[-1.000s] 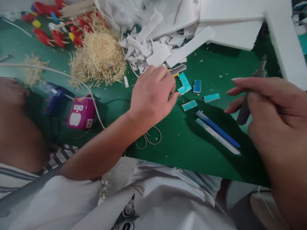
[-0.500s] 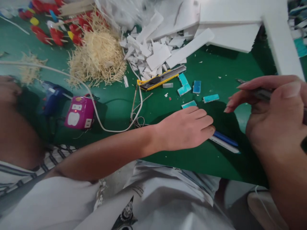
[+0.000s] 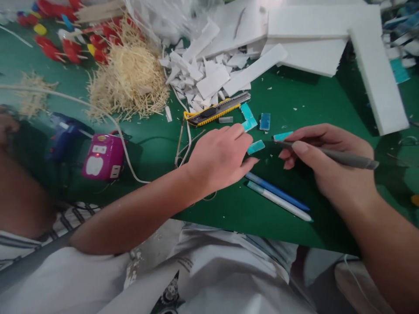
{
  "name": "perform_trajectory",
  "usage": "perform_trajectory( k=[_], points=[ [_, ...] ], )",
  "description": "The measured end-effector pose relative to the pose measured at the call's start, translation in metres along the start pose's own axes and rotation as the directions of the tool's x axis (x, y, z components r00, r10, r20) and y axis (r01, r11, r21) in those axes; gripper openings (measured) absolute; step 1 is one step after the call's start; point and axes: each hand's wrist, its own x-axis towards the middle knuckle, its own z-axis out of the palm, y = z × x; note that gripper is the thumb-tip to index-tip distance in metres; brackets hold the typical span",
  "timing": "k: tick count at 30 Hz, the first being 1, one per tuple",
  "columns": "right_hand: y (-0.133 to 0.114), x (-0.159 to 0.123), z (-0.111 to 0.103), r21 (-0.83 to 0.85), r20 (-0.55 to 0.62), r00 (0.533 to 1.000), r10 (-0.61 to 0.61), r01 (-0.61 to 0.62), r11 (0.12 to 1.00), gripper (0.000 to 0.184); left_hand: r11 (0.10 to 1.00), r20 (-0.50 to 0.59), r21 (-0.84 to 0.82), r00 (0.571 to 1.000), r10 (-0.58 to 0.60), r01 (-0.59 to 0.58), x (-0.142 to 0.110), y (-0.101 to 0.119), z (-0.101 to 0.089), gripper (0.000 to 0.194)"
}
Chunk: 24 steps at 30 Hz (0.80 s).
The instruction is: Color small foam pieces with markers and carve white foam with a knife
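My right hand [image 3: 340, 161] is closed in a pen grip round a grey-handled craft knife [image 3: 347, 158]. The knife's tip points left, close by a turquoise strip [image 3: 283, 136] partly behind my fingers. My left hand [image 3: 222, 155], back upward and thumb held apart from the fingers, hovers over the green table; its fingertips are partly hidden and I see nothing in it. Near its fingers lie a small turquoise piece [image 3: 255, 147], an L-shaped turquoise piece [image 3: 249, 120] and a blue rectangle [image 3: 265, 121]. Below are a blue pen [image 3: 281, 193] and a white pen [image 3: 278, 200], side by side.
A yellow utility knife [image 3: 218, 110] lies by white foam scraps [image 3: 209, 78]. Large foam boards [image 3: 307, 22] stand behind. At left are a straw heap [image 3: 131, 74], a pink power adapter [image 3: 104, 157], a blue glue gun [image 3: 65, 135], a white cable and another person's arm [image 3: 22, 187].
My left hand came down over the pens, then moved back up and left of them. The craft knife turned in my right hand into a pen grip, and that hand moved left towards the turquoise strips.
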Motion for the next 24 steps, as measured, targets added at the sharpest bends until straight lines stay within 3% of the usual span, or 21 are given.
perform_trajectory(
  k=[5, 10, 24],
  points=[
    [0.004, 0.001, -0.001, -0.013, -0.02, 0.998, 0.058, -0.058, 0.998, 0.018, 0.998, 0.015, 0.022, 0.999, -0.051, 0.051, 0.004, -0.002, 0.006, 0.025],
    [0.002, 0.003, 0.001, -0.035, -0.029, 0.998, 0.059, -0.06, 0.998, 0.025, 0.998, 0.019, -0.056, 1.0, 0.023, -0.022, 0.005, -0.008, 0.009, 0.018],
    [-0.001, 0.001, 0.008, -0.143, -0.106, 0.993, 0.053, -0.068, 0.987, 0.023, 0.991, 0.075, -0.136, 0.997, -0.001, 0.012, 0.007, -0.006, 0.008, 0.018]
  ],
)
